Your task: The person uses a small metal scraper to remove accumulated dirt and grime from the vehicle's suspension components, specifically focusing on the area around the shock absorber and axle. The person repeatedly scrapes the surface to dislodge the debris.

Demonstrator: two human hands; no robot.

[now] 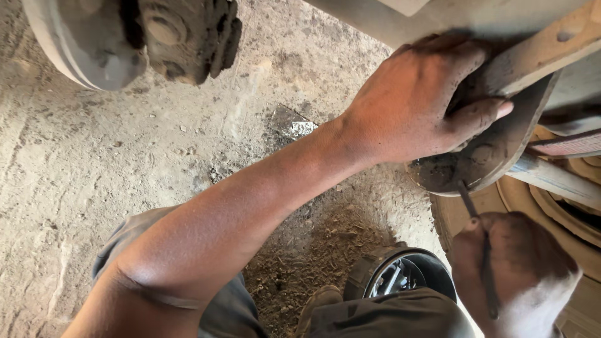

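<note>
My left hand (419, 100) reaches across and grips a dusty metal arm (538, 56) under a vehicle, thumb pressed on its rounded, greasy end piece (494, 150). My right hand (513, 263), dirty and at the lower right, is closed around a thin dark metal tool (479, 244) whose tip points up into the grimy underside of that end piece. The part of the right hand below the wrist is cut off by the picture's edge.
A brake hub with studs (169, 37) hangs at the top left over the dusty concrete floor (94, 163). A round black container (400, 275) sits by my knee. A grey rod (557, 178) and tan curved parts lie at the right. Loose dirt (319, 244) is piled underneath.
</note>
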